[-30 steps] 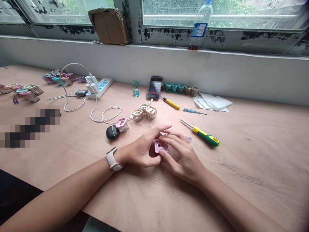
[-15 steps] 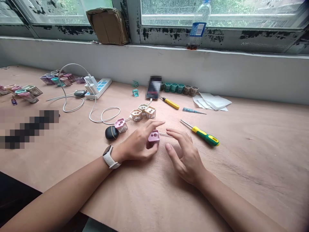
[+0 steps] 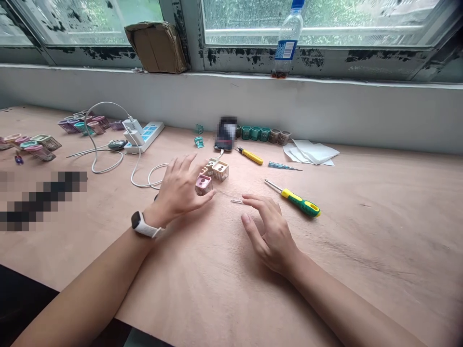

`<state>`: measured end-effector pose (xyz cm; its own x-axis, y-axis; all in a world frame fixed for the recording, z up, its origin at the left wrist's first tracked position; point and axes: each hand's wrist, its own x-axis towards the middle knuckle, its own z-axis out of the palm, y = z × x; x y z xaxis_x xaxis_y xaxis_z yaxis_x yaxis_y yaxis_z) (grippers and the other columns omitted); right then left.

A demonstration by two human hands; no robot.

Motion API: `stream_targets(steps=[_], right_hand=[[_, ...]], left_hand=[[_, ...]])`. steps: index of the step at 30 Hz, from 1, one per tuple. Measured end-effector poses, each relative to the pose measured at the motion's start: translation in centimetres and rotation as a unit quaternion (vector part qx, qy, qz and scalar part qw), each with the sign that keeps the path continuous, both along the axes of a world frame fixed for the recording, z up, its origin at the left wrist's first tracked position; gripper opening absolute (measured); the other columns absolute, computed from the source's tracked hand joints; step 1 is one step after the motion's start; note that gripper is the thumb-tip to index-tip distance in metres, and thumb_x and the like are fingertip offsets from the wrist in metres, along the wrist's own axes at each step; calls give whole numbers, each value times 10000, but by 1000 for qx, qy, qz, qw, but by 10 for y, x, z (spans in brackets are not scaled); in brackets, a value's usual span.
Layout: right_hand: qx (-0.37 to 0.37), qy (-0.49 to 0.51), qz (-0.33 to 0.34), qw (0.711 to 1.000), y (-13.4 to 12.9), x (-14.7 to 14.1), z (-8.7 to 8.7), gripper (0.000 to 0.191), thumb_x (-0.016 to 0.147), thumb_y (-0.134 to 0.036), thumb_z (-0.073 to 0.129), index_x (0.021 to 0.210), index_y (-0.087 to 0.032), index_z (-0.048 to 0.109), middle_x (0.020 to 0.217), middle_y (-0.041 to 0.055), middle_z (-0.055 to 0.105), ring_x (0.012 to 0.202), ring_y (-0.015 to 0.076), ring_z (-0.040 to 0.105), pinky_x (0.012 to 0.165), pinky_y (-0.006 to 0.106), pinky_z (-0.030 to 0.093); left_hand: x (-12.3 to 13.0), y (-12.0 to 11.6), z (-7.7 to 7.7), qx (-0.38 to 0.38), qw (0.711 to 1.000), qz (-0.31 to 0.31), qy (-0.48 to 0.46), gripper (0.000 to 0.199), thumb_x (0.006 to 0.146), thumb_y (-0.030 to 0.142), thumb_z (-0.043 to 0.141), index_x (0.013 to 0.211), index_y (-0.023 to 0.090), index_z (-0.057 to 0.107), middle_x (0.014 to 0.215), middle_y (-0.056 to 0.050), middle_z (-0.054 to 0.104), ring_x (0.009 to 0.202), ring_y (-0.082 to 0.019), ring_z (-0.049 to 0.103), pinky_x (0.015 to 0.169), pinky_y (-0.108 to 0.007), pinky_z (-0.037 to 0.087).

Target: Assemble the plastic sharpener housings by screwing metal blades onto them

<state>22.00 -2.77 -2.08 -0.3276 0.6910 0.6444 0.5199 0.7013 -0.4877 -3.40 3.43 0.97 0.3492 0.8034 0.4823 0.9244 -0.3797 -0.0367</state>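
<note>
A pink two-hole pencil sharpener [image 3: 204, 184] stands on the table beside the cream sharpeners [image 3: 220, 170]. My left hand [image 3: 177, 188], fingers spread, is open just left of it, with the thumb in front of the sharpener. That hand hides part of the white cable and nearly all of a black rounded object. My right hand [image 3: 269, 231] is open over the table, its fingers loosely curved and the thumb apart. A thin metal rod [image 3: 236, 201] sticks out by its index fingertip; whatever continues under the fingers is hidden.
Right of my right hand lies a green-yellow screwdriver [image 3: 302, 202]. Farther back are a yellow-handled tool [image 3: 251, 156], a blue tester screwdriver [image 3: 284, 166], white papers [image 3: 314, 152] and teal sharpeners [image 3: 255, 133]. A power strip [image 3: 150, 135] with a looping cable [image 3: 135, 176] is at left.
My left hand has let go of the pink sharpener, which now stands by the cream ones, and has moved left and opened. My right hand has stayed nearly still. The view has shifted slightly.
</note>
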Motion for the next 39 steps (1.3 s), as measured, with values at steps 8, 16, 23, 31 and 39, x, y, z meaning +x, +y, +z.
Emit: stream_targets(steps=[8,16,23,31,39], right_hand=[[9,3,-2,1000,1,-2,0,227,1018,-226,505,1226,-157,563,1255,102,655,1160,236,588,1012,418,427],[18,14,-22,999,2,-5,-1,195,1004,-212,509,1177,-150,577,1212,99,668,1123,241,585,974,413,422],[30,-3,-23,999,2,-9,-6,178,990,-185,518,1149,-157,594,1207,96,665,1103,244,571,941,404,412],[38,5,-9,999,4,-14,-10,139,974,-164,515,1086,-146,595,1130,98,666,1024,240,557,905,396,430],[41,1,-7,999,4,-15,-10,129,971,-172,518,1057,-139,607,1056,102,664,998,233,561,879,377,454]], left_hand=[[-17,18,1,-108,992,-58,27,961,868,706,604,1626,258,220,1678,-158,218,1527,-396,272,1225,-561,292],[5,46,4,-161,979,-116,56,815,905,666,583,1593,315,322,1646,-138,265,1457,-399,384,1176,-552,372],[34,67,-2,-123,984,-123,33,546,967,474,569,1460,250,504,1484,-170,414,1393,-373,433,1135,-533,426],[85,87,1,-112,981,-153,45,498,956,406,562,1430,263,508,1430,-154,447,1271,-339,514,1086,-512,451],[147,102,4,-131,976,-171,41,520,944,437,575,1432,270,505,1371,-153,467,1218,-342,533,1067,-513,447]])
